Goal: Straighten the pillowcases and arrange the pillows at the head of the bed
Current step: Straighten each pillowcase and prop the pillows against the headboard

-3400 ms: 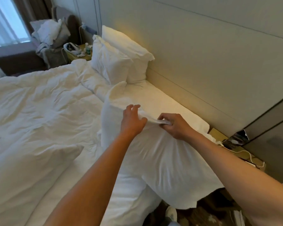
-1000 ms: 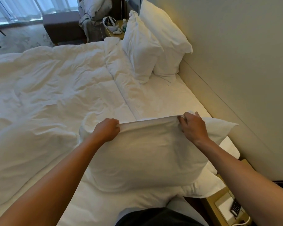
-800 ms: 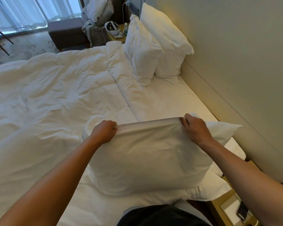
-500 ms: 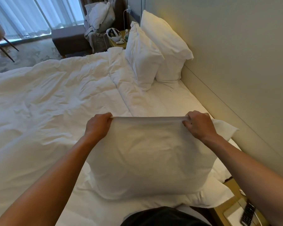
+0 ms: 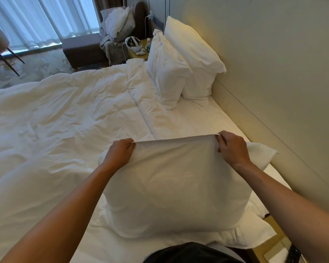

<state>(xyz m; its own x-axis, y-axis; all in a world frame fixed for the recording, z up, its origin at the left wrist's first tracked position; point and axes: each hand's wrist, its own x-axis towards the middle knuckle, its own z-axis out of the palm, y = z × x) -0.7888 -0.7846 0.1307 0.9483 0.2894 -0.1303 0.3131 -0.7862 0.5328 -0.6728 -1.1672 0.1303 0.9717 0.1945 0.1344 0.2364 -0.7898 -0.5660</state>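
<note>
Hands, left (image 5: 120, 152) and right (image 5: 231, 147), pinch the pillowcase (image 5: 171, 183) edge, now drawn wider and taut; straightened, the pillow awaits placing by the headboard (image 5: 273, 82).

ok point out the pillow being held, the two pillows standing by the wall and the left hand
held pillow (image 5: 171, 186), head view, middle of its front
standing pillows (image 5: 167, 73), head view, front pillow's face
left hand (image 5: 120, 151), head view, back of hand

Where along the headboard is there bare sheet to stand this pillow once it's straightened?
Bare sheet lies along the headboard, between the two standing pillows and the pillow that the left hand and right hand grip. The far corner is crowded; the duvet fills the bed's other side.
</note>
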